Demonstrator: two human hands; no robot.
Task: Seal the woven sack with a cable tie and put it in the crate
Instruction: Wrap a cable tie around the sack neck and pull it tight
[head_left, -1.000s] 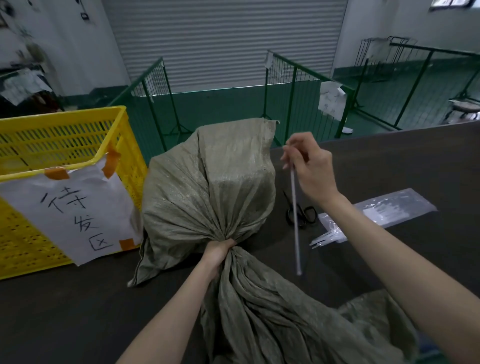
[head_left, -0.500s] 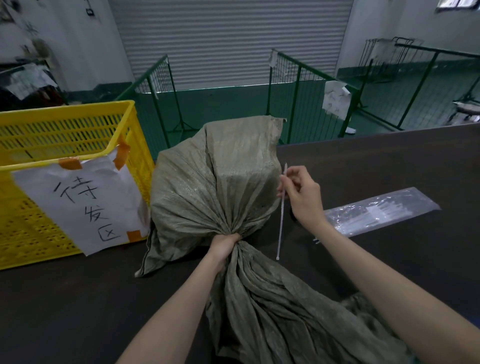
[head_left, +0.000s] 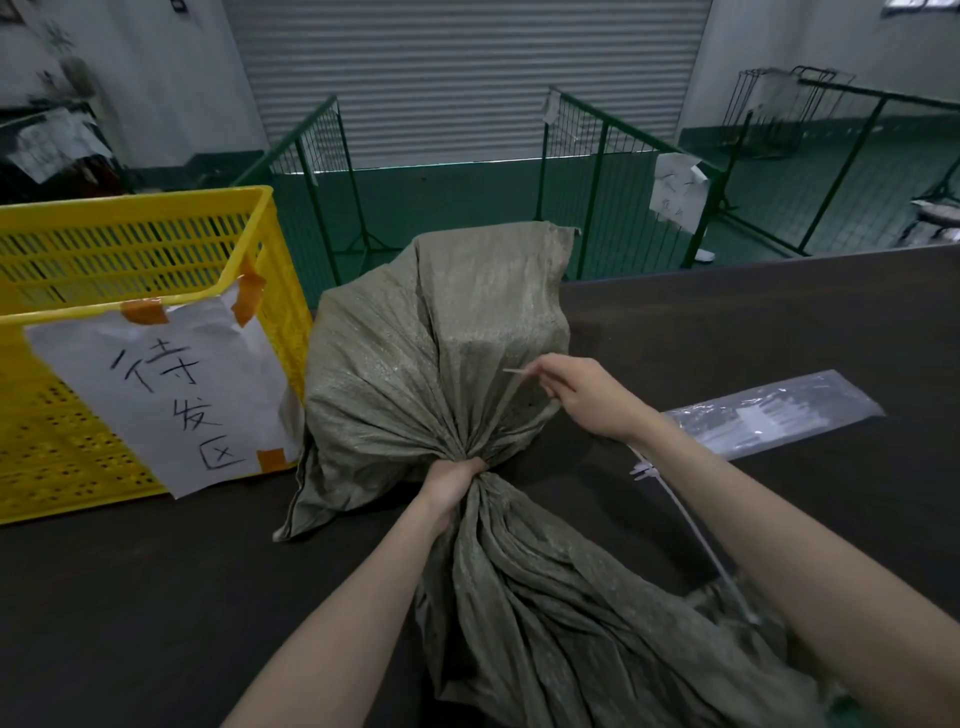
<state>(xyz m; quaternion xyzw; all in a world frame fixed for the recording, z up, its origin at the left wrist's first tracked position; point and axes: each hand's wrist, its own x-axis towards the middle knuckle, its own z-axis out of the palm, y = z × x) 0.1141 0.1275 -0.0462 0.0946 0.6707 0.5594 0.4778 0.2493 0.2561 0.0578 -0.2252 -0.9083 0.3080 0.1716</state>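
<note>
A paper sign (head_left: 171, 389) taped to the yellow crate (head_left: 130, 249) at left reads 待发区. The sack (head_left: 431, 353) lies on the dark table (head_left: 779, 322) just right of it, its length running near to far. The left hand (head_left: 454, 480) is clenched around its gathered neck. The right hand (head_left: 582, 397) pinches a cable tie (head_left: 506, 402) slanting down toward that neck.

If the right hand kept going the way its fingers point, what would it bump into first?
Most likely the sack: the right hand, pinching a cable tie, points left at its bulging side. Depth is hard to judge.
</note>
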